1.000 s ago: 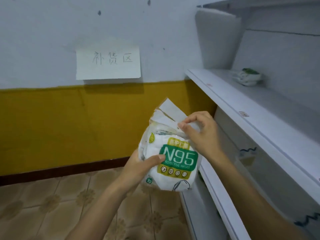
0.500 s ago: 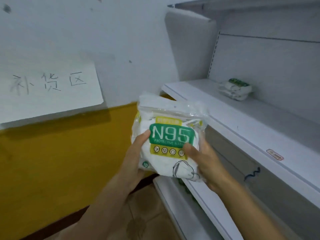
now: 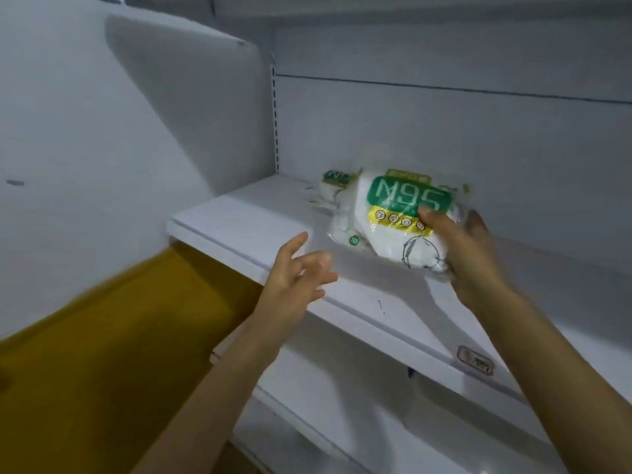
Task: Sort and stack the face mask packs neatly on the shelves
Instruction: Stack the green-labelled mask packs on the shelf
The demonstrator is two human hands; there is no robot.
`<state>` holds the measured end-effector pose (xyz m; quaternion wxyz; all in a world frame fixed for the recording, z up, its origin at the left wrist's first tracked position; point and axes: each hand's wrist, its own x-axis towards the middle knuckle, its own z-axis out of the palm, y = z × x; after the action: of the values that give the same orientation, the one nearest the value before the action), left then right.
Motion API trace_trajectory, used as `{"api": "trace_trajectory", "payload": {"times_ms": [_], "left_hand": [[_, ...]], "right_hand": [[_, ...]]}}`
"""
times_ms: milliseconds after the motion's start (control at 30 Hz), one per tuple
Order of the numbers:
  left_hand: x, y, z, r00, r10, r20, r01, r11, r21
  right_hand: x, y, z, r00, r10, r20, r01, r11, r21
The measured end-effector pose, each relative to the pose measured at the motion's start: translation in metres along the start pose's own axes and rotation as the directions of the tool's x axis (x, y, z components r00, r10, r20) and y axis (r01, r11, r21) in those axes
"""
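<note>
Our right hand [image 3: 468, 258] grips the N95 mask pack [image 3: 400, 220] over the shelf [image 3: 239, 224], label facing us. Another pack [image 3: 333, 186] lies just behind-left, touching or overlapping. Left hand [image 3: 294, 278] released, empty, near the shelf edge.

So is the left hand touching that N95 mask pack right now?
Apart. The head view shows the left hand open with fingers spread, and bare white shelf between it and the N95 pack. Only the right hand holds the pack.

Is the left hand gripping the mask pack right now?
No, the left hand hangs open beside it; only the right hand holds the N95 pack.
</note>
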<state>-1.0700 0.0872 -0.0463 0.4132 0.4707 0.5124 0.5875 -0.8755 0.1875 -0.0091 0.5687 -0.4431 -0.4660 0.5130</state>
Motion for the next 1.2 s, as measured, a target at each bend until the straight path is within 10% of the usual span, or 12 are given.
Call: {"api": "trace_trajectory", "payload": {"times_ms": [133, 333, 500, 700, 1067, 1133, 1200], "left_hand": [[0.041, -0.020, -0.002, 0.997, 0.031, 0.064, -0.035, 0.997, 0.067], [0.114, -0.035, -0.006, 0.964, 0.200, 0.174, -0.247, 0.914, 0.322], [0.218, -0.042, -0.010, 0.807, 0.472, 0.355, -0.579, 0.520, 0.628], [0.302, -0.071, -0.009, 0.736, 0.210, 0.644, -0.673, 0.123, 0.729], [0.321, -0.083, -0.007, 0.668, 0.434, 0.604, -0.736, 0.266, 0.623], [0.321, -0.084, -0.006, 0.658, 0.448, 0.605, -0.741, 0.241, 0.627], [0.320, -0.085, -0.005, 0.643, 0.470, 0.604, -0.747, 0.211, 0.631]], "right_hand": [[0.070, 0.019, -0.027, 0.997, 0.054, -0.048, -0.071, 0.842, -0.534], [0.112, 0.037, -0.043, 0.980, 0.114, -0.161, -0.185, 0.820, -0.542], [0.131, 0.047, -0.035, 0.948, 0.098, -0.303, -0.236, 0.853, -0.465], [0.162, 0.052, -0.003, 0.937, 0.074, -0.342, -0.217, 0.890, -0.401], [0.176, 0.062, 0.014, 0.868, 0.073, -0.490, -0.261, 0.909, -0.326], [0.174, 0.053, 0.015, 0.840, -0.068, -0.539, -0.367, 0.661, -0.655], [0.169, 0.044, 0.020, 0.839, -0.325, -0.436, -0.397, 0.181, -0.900]]}}
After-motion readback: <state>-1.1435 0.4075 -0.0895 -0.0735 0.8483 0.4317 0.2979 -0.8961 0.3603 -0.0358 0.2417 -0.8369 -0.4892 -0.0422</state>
